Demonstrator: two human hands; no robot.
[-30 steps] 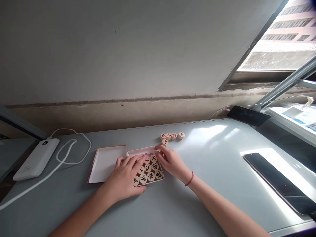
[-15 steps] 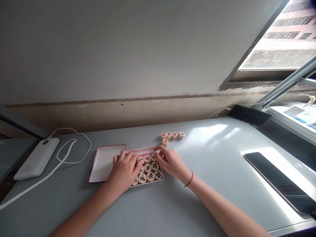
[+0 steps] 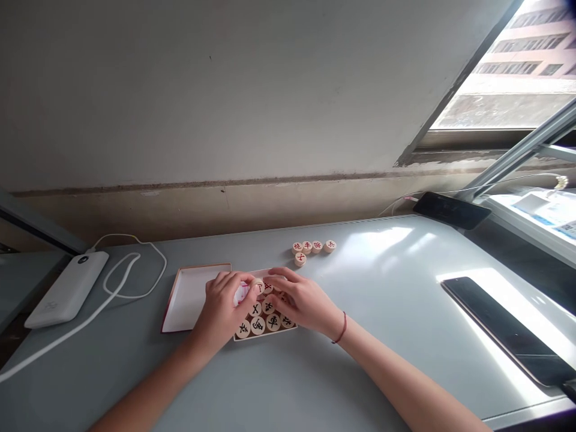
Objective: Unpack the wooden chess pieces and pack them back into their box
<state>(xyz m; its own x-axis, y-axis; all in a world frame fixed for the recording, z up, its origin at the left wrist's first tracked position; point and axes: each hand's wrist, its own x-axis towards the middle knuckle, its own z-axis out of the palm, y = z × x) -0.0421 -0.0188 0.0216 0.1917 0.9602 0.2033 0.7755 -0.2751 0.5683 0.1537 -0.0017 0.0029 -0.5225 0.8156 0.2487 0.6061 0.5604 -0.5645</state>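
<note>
An open box [image 3: 265, 335] holds several round wooden pieces with dark characters, such as the piece [image 3: 258, 325] in its front row. My left hand [image 3: 225, 303] pinches a round piece with a red character [image 3: 258, 287] above the box's left side. Over the right part of the box is my right hand [image 3: 302, 300], its thumb and fingers apart near the pieces, with nothing seen between them. Beyond the box, several red-marked pieces [image 3: 307, 246] sit in a row, and another red-marked piece [image 3: 300, 258] lies just in front of them.
Left of the box lies an open white lid [image 3: 191, 297]. A white power bank [image 3: 67, 291] with a cable [image 3: 117, 282] is at the far left. A dark phone [image 3: 504, 327] lies at the right, and another dark phone [image 3: 451, 210] rests at the back right.
My left hand has lifted a red-marked piece from the box. My right hand has shifted left over the pieces, and its fingers have spread.
</note>
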